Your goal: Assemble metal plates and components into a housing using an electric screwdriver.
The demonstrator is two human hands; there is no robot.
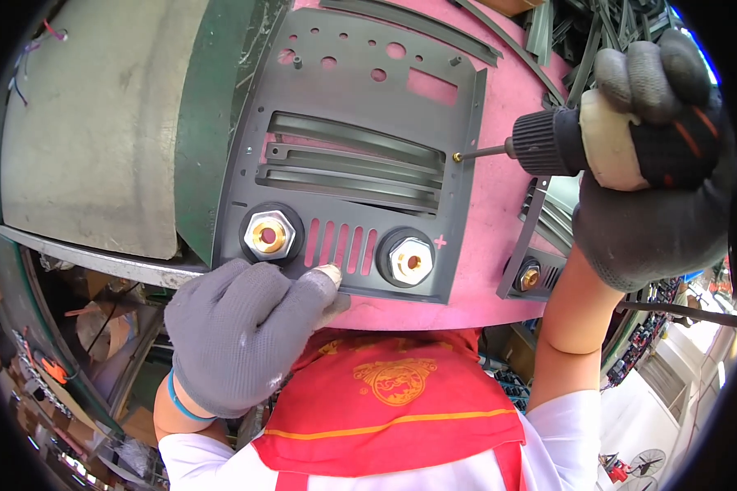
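Note:
A dark grey metal panel with slots, holes and two brass-coloured round sockets lies on a pink work surface. My left hand, in a grey glove, presses on the panel's near edge between the two sockets. My right hand, also gloved, grips a screwdriver with a black ribbed collar and a pale handle. Its tip meets a small brass screw at the panel's right side flange.
A second dark panel with a brass socket lies at the right, partly under my right arm. A grey slab and a green edge sit to the left. More dark metal parts are stacked at the far right.

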